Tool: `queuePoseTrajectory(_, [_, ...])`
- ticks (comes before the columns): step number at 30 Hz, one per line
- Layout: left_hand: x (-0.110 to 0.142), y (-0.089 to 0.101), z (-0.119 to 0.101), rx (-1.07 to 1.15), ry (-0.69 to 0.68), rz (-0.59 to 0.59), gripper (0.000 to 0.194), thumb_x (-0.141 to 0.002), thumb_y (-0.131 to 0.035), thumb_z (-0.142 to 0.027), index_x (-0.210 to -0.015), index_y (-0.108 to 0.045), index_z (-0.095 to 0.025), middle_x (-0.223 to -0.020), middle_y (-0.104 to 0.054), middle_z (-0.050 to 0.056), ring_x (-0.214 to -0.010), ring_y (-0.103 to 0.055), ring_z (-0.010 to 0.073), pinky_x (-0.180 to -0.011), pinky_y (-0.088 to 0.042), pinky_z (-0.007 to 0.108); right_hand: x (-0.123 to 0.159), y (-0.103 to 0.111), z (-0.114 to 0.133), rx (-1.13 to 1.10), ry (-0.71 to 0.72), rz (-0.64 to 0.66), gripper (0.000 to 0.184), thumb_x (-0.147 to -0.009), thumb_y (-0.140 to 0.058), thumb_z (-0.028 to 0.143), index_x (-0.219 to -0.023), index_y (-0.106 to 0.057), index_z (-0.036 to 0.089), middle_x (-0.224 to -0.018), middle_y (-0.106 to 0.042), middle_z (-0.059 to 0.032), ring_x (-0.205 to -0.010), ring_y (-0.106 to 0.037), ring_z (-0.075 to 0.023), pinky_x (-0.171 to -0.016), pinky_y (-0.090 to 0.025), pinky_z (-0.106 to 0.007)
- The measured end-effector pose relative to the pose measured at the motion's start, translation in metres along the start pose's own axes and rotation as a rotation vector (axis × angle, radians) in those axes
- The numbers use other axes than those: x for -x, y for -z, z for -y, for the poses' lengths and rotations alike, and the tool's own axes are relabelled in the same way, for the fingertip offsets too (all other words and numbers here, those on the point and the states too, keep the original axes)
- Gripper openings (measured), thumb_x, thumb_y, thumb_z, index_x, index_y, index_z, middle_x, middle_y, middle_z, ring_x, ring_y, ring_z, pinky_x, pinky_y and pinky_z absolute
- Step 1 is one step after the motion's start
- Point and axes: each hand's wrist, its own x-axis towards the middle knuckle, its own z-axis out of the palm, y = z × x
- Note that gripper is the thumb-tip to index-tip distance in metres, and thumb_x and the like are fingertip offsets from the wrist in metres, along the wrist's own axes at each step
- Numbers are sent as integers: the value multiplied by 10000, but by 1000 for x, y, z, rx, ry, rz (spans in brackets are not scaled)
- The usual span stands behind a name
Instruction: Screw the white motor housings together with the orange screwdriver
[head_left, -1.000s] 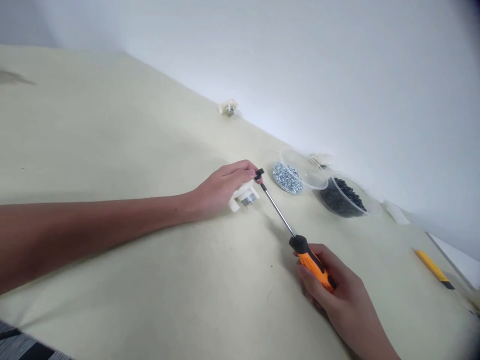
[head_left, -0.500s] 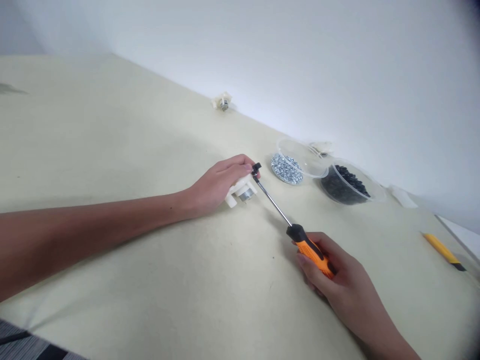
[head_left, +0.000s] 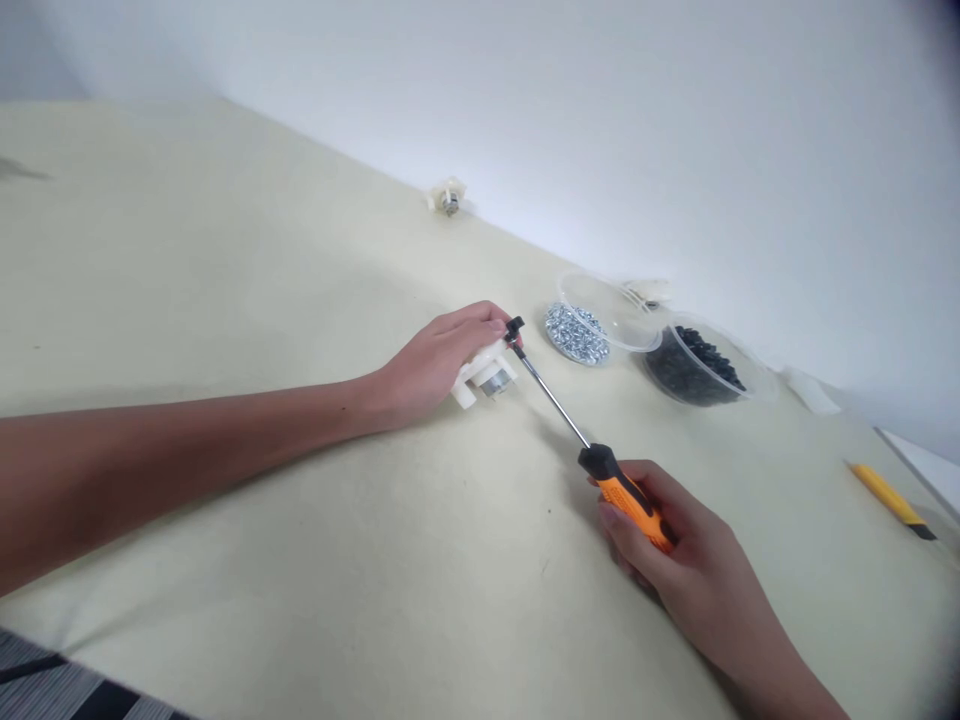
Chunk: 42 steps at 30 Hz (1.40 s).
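Apparently, the white part (head_left: 487, 372) sits clamped in the left hand (head_left: 431, 365), screwdriver (head_left: 628, 503) gripped in the right (head_left: 694, 560).

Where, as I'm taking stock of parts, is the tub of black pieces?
The tub sits right of centre in the head view, near the wall, between the silver pieces and the yellow-handled tool.

My left hand (head_left: 435, 365) pinches white part (head_left: 466, 385) and small black piece (head_left: 514, 328), table (head_left: 300, 600) beneath. My right hand (head_left: 690, 560) grips orange-and-black screwdriver (head_left: 630, 505), shaft angled up-left, tip at black piece. Beyond: silver bits (head_left: 576, 333), clear tub (head_left: 694, 375) of black bits (head_left: 705, 355). Far right, yellow cutter (head_left: 889, 495).
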Motion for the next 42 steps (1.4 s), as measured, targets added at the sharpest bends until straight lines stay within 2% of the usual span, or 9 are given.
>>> queuePoseTrajectory(11, [0,0,0,-50,8,-1,279,-966,-402,-412,-966,-597,-213,-918,-623,31,-836,-590,168,-730,-470,292,5,-1,11,-14,-47,-36,269,-846,-553,487,-977,-583,254,-578,-440,51,-503,-403,-113,-498,-323,-256])
queuePoseTrajectory(17, [-3,-3,-4,-193,-21,27,295,-981,-353,-367,-916,-589,-201,-911,-607,27,-831,-562,163,-747,-431,288,11,2,5,74,61,17,378,-918,-437,554,-1007,-609,230,-627,-525,14,-531,-470,-128,-475,-374,-242])
queuePoseTrajectory(22, [-4,-5,-2,-189,-51,81,318,-991,-330,-389,-918,-576,-200,-916,-603,36,-833,-561,163,-762,-443,285,14,-1,1,237,120,-110,381,-918,-458,577,-1084,-610,270,-720,-623,-1,-580,-543,-143,-515,-430,-242])
queuePoseTrajectory(25, [-3,-6,1,-131,-35,127,324,-989,-328,-390,-912,-580,-201,-921,-600,40,-815,-566,164,-726,-457,282,11,-4,-2,315,186,-206,333,-898,-520,555,-1037,-581,259,-830,-662,-17,-652,-604,-154,-567,-469,-253])
queuePoseTrajectory(28, [-1,-6,3,-111,-28,142,318,-988,-330,-382,-915,-583,-204,-919,-591,34,-815,-566,159,-727,-459,279,9,-6,-1,363,213,-263,307,-889,-544,535,-994,-565,247,-825,-648,-16,-615,-593,-145,-534,-458,-255])
queuePoseTrajectory(33, [-1,-5,3,-128,-71,125,304,-994,-313,-349,-932,-574,-205,-930,-586,29,-838,-552,149,-750,-444,261,10,-6,4,383,295,-177,302,-984,-361,459,-956,-568,240,-785,-597,-11,-641,-584,-142,-579,-469,-266])
queuePoseTrajectory(38, [0,-5,0,-180,-56,114,324,-1000,-294,-345,-923,-580,-214,-945,-588,18,-852,-542,146,-787,-420,260,9,-10,3,321,260,-207,280,-943,-473,491,-1052,-552,245,-996,-605,-45,-795,-626,-159,-654,-496,-277])
queuePoseTrajectory(42, [2,-7,-3,-196,-44,106,349,-1006,-282,-373,-914,-578,-214,-928,-587,20,-844,-541,156,-792,-415,275,7,-11,5,307,239,-163,286,-960,-427,491,-1019,-559,244,-997,-608,-52,-889,-614,-188,-722,-503,-309])
